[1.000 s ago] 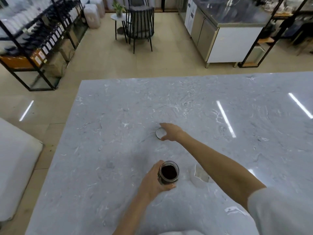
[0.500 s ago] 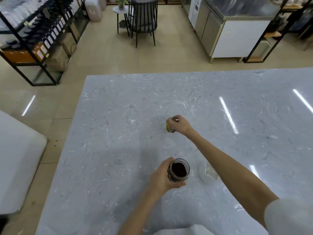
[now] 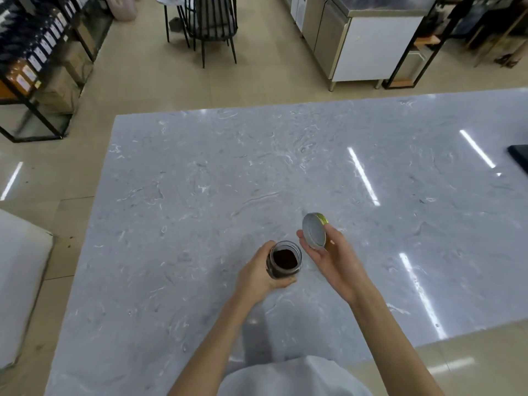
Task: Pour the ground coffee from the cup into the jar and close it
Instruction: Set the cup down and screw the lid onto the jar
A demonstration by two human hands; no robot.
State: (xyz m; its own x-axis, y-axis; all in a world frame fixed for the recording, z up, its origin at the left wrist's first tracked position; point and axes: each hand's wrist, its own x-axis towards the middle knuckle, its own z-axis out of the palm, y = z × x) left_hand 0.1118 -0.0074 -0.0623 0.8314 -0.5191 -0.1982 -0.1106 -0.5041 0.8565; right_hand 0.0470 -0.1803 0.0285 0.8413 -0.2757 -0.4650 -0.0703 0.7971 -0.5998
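Note:
A small glass jar (image 3: 285, 260) with dark ground coffee inside stands open on the grey marble table (image 3: 200, 181). My left hand (image 3: 258, 274) is wrapped around its left side. My right hand (image 3: 333, 260) holds the round metal lid (image 3: 314, 230) just up and right of the jar mouth, tilted, silver inside facing me and a gold rim showing. The lid is apart from the jar. The cup is hidden, probably behind my right hand or arm.
A dark flat object (image 3: 520, 155) lies at the table's right edge. Beyond the table stand a black wire chair (image 3: 211, 21), a steel counter cabinet (image 3: 360, 38) and black shelving (image 3: 37, 61) at left. A white surface (image 3: 20, 281) sits left of the table.
My right hand picked the lid up from the table farther out and carried it back toward the jar. My left hand stayed on the jar. The camera shifted nearer.

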